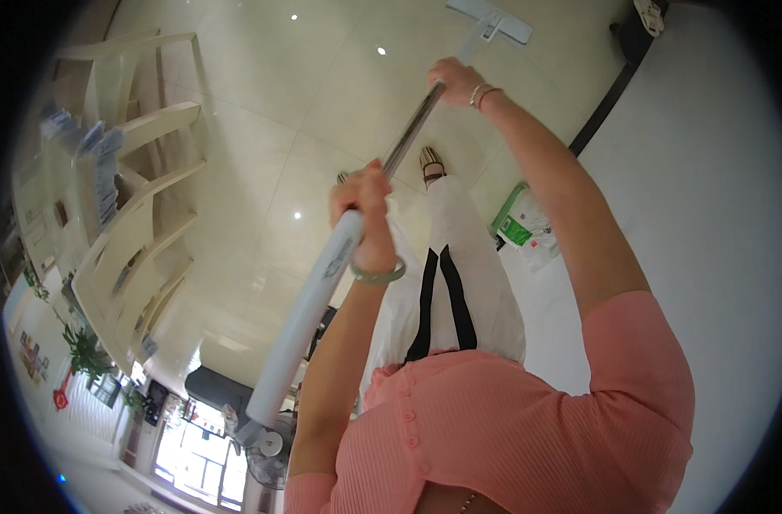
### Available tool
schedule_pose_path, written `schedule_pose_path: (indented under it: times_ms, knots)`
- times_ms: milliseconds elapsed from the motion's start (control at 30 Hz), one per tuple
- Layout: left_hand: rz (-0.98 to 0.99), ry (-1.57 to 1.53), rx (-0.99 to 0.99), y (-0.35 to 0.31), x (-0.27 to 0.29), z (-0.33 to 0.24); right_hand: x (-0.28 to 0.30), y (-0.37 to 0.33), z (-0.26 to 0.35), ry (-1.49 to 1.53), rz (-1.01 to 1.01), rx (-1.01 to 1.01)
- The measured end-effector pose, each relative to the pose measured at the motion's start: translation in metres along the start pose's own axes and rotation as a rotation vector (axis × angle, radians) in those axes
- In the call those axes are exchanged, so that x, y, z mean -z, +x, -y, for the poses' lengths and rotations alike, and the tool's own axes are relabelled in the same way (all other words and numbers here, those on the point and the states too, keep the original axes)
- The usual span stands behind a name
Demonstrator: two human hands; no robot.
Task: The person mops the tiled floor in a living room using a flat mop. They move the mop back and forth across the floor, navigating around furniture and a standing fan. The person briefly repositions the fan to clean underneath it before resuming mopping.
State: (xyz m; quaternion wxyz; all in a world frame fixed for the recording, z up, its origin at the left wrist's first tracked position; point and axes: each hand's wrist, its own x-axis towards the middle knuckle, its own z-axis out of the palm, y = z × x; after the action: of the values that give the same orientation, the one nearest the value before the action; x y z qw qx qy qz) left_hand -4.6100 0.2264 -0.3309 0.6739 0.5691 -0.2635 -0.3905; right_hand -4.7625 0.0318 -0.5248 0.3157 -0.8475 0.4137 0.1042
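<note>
My left hand (362,195) is clamped on the mop (413,128) where its pale grip (301,321) ends; my right hand (455,81) is clamped apart from it, toward 1 o'clock. The mop slants from 7 o'clock to its flat head (512,28) at 1 o'clock, over the tiled floor (254,163). A green-and-white packet (525,224) sits at 3, chairs (161,122) at 10, a fan (269,445) at 7.

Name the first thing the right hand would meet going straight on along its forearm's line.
The right hand grips the pole; past that, the way looks free toward the picture's upper left, with only tiled floor showing below, though depth is unclear.
</note>
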Motion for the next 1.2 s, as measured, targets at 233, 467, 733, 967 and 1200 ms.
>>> schedule_pose_path:
  times_ms: [233, 467, 733, 967, 1200]
  knots:
    - [0.303, 0.092, -0.031, -0.039, -0.008, -0.005, -0.041, -0.061, -0.036, 0.103, -0.160, -0.039]
    - [0.387, 0.186, 0.066, -0.066, 0.138, -0.094, -0.142, -0.099, 0.118, 0.323, -0.248, 0.016]
    - [0.153, 0.429, 0.110, -0.082, 0.313, -0.232, -0.194, -0.090, 0.392, 0.561, -0.097, 0.071]
    - [-0.036, 0.245, -0.028, -0.101, 0.344, -0.246, -0.174, -0.090, 0.449, 0.468, 0.170, 0.219]
    - [-0.143, 0.083, -0.038, -0.116, 0.246, -0.194, -0.150, -0.106, 0.341, 0.383, 0.095, 0.239]
